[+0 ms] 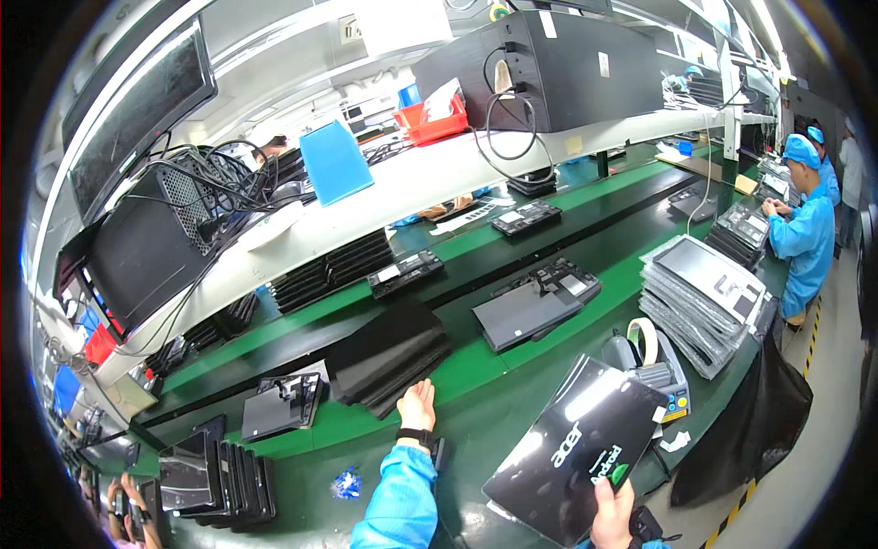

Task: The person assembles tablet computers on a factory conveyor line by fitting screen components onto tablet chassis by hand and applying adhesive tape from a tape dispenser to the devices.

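Note:
A black tablet screen (572, 457) with white lettering and a small green mark is gripped at its near edge by my right hand (613, 514), thumb on its face. It is tilted, and lighter sheet edges show behind its left side. My left hand (418, 405), with a dark band at the wrist, reaches forward over the bench. Its fingers are curled at the near right edge of a fanned pile of black sheets (389, 355); whether they pinch a sheet is hidden. A dark, narrow object (440, 455) lies beside the left wrist.
Behind the screen stands a tape dispenser (672, 371). Bubble-wrapped panels (704, 302) are piled at the right. Opened devices (535, 302) lie along the green bench (494, 366). Black tablets (219, 480) stand stacked at the left. A blue-clad co-worker (805, 233) works at the far right.

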Tool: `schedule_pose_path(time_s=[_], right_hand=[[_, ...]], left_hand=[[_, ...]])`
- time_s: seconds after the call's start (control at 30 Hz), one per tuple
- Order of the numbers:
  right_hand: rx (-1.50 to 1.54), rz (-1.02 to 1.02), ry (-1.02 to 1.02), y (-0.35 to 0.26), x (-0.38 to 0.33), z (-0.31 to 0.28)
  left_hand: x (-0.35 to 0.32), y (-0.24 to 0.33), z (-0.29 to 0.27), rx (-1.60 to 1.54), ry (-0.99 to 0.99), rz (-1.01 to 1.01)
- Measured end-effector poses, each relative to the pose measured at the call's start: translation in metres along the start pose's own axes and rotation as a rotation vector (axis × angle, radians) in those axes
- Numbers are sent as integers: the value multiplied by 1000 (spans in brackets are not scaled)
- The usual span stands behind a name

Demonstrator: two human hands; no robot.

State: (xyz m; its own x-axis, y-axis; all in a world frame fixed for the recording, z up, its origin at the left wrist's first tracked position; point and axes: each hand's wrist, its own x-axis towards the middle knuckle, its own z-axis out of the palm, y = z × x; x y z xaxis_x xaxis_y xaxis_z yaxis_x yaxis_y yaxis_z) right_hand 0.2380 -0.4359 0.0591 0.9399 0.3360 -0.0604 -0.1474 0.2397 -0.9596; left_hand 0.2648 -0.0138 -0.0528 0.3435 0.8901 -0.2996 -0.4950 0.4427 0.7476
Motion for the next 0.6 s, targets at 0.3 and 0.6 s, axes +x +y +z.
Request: schedule_pose_path(time_s=[0.3,0.6], right_hand=[[106,-31,-253,78,31,40],[-130,65,-209,71,32,50]], left_hand=[[-63,125,-140,931,-93,439],[65,229,-243,292,479,207]])
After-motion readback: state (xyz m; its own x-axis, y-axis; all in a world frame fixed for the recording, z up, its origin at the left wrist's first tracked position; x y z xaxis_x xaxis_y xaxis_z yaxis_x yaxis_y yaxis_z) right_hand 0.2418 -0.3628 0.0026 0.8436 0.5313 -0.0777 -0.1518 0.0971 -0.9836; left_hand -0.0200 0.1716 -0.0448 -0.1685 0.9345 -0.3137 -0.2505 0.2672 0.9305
